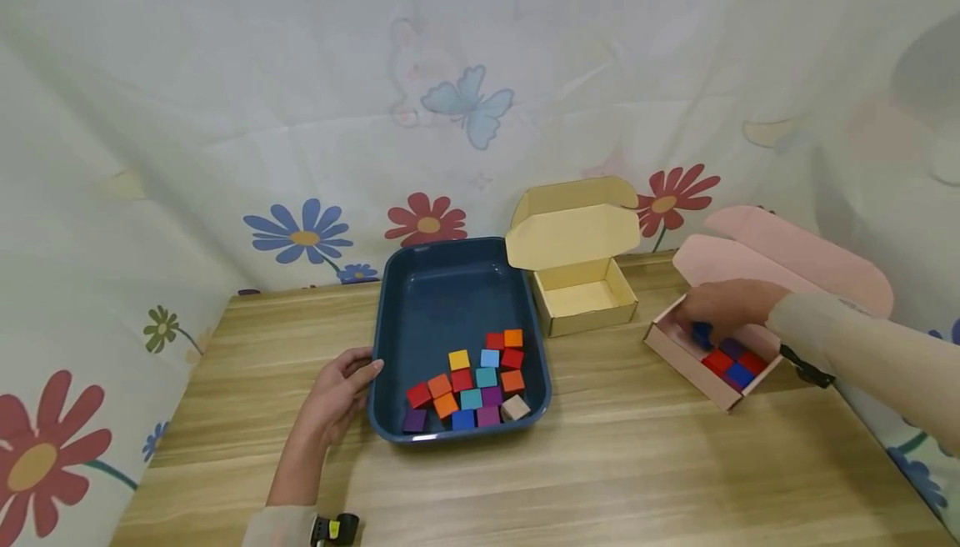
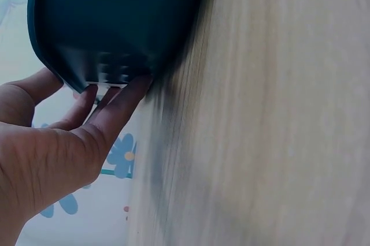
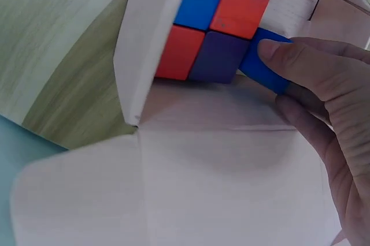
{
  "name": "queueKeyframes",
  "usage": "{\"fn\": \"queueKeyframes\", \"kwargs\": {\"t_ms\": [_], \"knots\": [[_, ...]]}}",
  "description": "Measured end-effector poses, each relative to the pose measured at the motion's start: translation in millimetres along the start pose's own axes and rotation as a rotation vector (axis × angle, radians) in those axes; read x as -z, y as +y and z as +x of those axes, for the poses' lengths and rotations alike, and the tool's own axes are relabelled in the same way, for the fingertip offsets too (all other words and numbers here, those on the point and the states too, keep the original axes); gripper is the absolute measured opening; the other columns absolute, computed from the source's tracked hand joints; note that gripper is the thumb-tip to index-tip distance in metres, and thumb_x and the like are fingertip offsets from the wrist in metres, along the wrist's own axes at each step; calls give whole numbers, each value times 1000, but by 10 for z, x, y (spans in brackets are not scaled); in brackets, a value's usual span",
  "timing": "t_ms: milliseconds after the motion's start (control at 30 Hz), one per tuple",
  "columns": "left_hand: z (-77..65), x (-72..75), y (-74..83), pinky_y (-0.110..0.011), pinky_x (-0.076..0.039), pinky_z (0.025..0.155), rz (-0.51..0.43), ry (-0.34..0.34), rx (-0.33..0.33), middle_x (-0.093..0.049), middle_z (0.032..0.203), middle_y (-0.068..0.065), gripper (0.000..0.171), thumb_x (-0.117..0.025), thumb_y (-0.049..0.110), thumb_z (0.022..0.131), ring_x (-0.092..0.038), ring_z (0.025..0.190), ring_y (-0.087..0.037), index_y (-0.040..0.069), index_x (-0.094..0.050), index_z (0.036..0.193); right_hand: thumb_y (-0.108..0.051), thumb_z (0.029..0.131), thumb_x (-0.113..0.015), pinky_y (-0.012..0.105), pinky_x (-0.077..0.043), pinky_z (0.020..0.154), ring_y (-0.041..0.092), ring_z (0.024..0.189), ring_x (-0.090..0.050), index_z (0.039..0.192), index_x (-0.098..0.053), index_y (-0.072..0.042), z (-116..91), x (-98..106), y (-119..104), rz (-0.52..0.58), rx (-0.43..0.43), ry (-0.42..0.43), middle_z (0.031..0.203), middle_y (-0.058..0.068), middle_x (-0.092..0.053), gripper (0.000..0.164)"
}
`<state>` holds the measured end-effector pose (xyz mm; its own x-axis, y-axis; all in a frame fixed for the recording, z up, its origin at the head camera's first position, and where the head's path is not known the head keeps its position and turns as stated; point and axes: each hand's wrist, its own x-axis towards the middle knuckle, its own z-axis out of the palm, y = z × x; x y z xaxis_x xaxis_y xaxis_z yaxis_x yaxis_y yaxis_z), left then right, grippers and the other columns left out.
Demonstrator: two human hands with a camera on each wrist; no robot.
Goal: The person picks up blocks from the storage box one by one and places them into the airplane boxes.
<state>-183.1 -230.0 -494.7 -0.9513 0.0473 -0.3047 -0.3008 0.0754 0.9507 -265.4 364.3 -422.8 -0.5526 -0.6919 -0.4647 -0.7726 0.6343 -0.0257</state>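
Observation:
My left hand (image 1: 335, 397) holds the left rim of a dark blue tray (image 1: 442, 301), thumb over the edge and fingers against the outer wall, as the left wrist view shows. Colored cubes (image 1: 462, 378) lie loosely in the tray's near half. At the right, my right hand (image 1: 738, 307) reaches into an open pink cardboard box (image 1: 684, 370). It pinches a blue cube (image 3: 265, 66) between thumb and fingers, slightly tilted beside a dark purple cube (image 3: 219, 56). Red, blue and purple cubes sit in rows in that box.
An open yellow cardboard box (image 1: 588, 319), lid raised, stands between the tray and the pink box. The pink box's lid (image 1: 806, 255) leans back behind the right hand. A flower-patterned curtain (image 1: 315, 113) borders the wooden table (image 1: 600, 464) at the back and sides.

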Motion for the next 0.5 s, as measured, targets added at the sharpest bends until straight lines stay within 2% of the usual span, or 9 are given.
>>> {"fn": "queueKeyframes", "kwargs": {"t_ms": [100,300,500], "knots": [[-1,-5,0,-27,-56,89,-3,1,-4,-43,151,-20,59,-63,23,103,-56,120,-21,-1,-37,150,-10,78,-88,31,-56,68,8,72,-55,93,-71,-19,37,2,40,-43,16,-16,82,-9,-65,25],[-10,-16,-1,-26,-55,88,7,2,-3,-43,151,-21,59,-63,22,103,-58,118,-19,-1,-37,150,-3,76,-88,31,-57,69,7,71,-53,88,-75,-20,95,-34,77,-83,51,-97,80,-11,-65,24],[-17,-11,-8,-26,-55,88,10,3,-3,-43,151,-20,59,-63,23,103,-58,117,-19,-1,-37,150,-5,79,-86,34,-56,72,12,74,-51,91,-80,-23,96,-18,39,-56,-21,-186,83,-9,-66,24]]}}
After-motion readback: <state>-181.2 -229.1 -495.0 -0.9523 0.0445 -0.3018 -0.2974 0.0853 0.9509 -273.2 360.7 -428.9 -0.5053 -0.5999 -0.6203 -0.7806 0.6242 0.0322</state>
